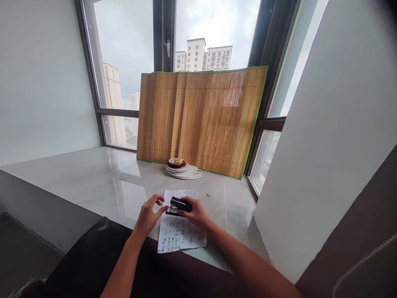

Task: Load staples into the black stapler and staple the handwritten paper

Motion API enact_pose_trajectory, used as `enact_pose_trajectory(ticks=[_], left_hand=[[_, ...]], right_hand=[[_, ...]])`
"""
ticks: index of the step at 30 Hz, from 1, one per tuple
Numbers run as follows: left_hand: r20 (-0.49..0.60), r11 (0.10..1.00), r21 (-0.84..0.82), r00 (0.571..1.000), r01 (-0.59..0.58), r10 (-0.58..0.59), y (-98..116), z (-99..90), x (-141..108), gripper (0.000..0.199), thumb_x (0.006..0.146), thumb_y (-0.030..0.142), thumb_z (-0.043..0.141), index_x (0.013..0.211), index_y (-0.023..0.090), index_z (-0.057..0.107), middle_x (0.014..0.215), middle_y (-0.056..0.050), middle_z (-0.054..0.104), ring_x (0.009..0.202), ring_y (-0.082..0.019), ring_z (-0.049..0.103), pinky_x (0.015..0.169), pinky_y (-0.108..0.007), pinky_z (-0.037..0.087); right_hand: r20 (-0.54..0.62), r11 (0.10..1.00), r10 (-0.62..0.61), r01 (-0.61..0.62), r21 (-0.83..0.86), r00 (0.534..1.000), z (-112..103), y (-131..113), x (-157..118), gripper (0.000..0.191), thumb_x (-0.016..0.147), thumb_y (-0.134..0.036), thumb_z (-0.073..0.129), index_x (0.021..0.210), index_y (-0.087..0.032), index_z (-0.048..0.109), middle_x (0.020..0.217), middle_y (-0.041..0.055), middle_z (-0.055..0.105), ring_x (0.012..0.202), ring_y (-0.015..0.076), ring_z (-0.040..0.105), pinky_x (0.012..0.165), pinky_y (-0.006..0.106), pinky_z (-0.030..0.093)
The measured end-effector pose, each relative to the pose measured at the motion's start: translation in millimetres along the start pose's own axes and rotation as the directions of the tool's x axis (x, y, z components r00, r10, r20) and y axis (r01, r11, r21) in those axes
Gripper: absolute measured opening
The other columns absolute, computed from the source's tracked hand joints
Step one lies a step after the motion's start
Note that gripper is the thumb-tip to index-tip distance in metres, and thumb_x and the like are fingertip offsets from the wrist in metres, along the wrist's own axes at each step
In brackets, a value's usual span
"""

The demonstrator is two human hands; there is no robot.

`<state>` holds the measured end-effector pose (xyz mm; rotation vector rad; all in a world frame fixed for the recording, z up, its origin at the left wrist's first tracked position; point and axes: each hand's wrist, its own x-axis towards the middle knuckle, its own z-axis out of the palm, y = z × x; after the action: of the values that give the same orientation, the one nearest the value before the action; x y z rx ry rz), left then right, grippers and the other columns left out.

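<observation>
A black stapler [180, 204] is held above handwritten sheets of paper [173, 234] on the grey tiled sill. My right hand [197, 212] grips the stapler from its right side, with fingers wrapped round its back end. At the stapler's left end, my left hand [151, 213] has its thumb close to the front opening, its fingers curved and apart. Whether the thumb touches the stapler is too small to tell. The stapler's upper and lower parts stand somewhat apart at the front.
Stacked plates [177, 166] rest beyond the paper on a white oval board [194, 173]. A bamboo mat [201, 120] leans against the window. Small dark scraps [208, 195] lie right of the paper. A wall rises at the right.
</observation>
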<state>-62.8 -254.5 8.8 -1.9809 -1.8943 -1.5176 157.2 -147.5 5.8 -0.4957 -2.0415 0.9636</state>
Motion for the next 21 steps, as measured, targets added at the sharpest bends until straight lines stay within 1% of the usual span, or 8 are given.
enact_pose_trajectory(ticks=[2,4,8,12,16,19,21], left_hand=[[-0.041,1.0,0.014,0.999,0.005,-0.005,-0.9,0.5,0.7,0.021,0.096,0.043,0.062,0.104,0.024,0.061,0.101,-0.003,0.07,0.086,-0.021,0.069,0.087,-0.038,0.053],[-0.038,1.0,0.022,0.999,0.002,-0.001,-2.4,2.7,0.9,0.02,0.098,0.043,0.058,0.103,0.024,0.06,0.101,-0.003,0.069,0.084,-0.02,0.069,0.083,-0.036,0.054],[0.027,0.999,0.039,0.999,-0.029,0.028,-4.4,7.9,0.0,0.017,0.099,0.038,0.054,0.103,0.023,0.061,0.101,-0.003,0.067,0.083,-0.02,0.068,0.083,-0.036,0.054],[0.084,0.998,0.043,0.995,-0.05,0.047,-2.4,8.0,-1.1,0.016,0.099,0.034,0.052,0.101,0.023,0.064,0.101,-0.004,0.066,0.083,-0.02,0.067,0.085,-0.037,0.053],[0.097,0.999,0.04,0.995,-0.032,0.028,1.0,5.6,-1.8,0.018,0.099,0.035,0.052,0.098,0.022,0.065,0.102,-0.005,0.067,0.083,-0.02,0.067,0.084,-0.037,0.054],[0.1,0.999,0.038,0.995,-0.026,0.022,2.0,5.7,-2.5,0.017,0.099,0.034,0.052,0.095,0.022,0.065,0.102,-0.005,0.066,0.082,-0.02,0.067,0.083,-0.037,0.054],[0.103,0.999,0.038,0.994,-0.024,0.02,2.1,6.5,-3.1,0.016,0.098,0.032,0.053,0.095,0.022,0.065,0.101,-0.004,0.066,0.081,-0.02,0.067,0.084,-0.037,0.054]], right_hand=[[0.009,0.994,0.026,-0.024,-0.108,1.0,1.9,1.1,0.0,0.041,0.072,-0.029,0.088,0.11,-0.023,0.074,0.101,0.0025,0.078,0.094,0.024,0.072,0.089,0.036,0.053],[0.039,0.982,0.039,-0.031,-0.187,0.998,2.2,1.7,-0.7,0.039,0.072,-0.027,0.088,0.108,-0.024,0.074,0.1,0.0016,0.078,0.093,0.0233,0.071,0.088,0.035,0.053],[0.072,0.967,0.041,-0.022,-0.254,0.997,0.9,0.7,-1.7,0.037,0.074,-0.025,0.087,0.108,-0.024,0.071,0.099,0.0006,0.077,0.09,0.021,0.07,0.084,0.031,0.051],[0.098,0.943,0.053,-0.018,-0.331,0.994,-2.6,-4.1,0.9,0.036,0.073,-0.026,0.088,0.104,-0.024,0.07,0.094,-0.0001,0.076,0.085,0.0193,0.068,0.076,0.028,0.047],[0.111,0.893,0.105,-0.045,-0.448,0.988,-10.8,-13.8,0.4,0.031,0.07,-0.024,0.086,0.096,-0.023,0.069,0.084,-0.0007,0.072,0.075,0.0173,0.062,0.067,0.026,0.04],[0.11,0.839,0.149,-0.067,-0.539,0.983,-17.4,-21.8,-7.6,0.026,0.068,-0.025,0.085,0.087,-0.023,0.067,0.079,0.0002,0.07,0.07,0.0167,0.058,0.062,0.026,0.033],[0.103,0.809,0.176,-0.084,-0.582,0.979,-20.3,-26.7,-14.9,0.025,0.066,-0.026,0.084,0.085,-0.023,0.067,0.078,0.0009,0.07,0.068,0.0164,0.055,0.06,0.026,0.03]])
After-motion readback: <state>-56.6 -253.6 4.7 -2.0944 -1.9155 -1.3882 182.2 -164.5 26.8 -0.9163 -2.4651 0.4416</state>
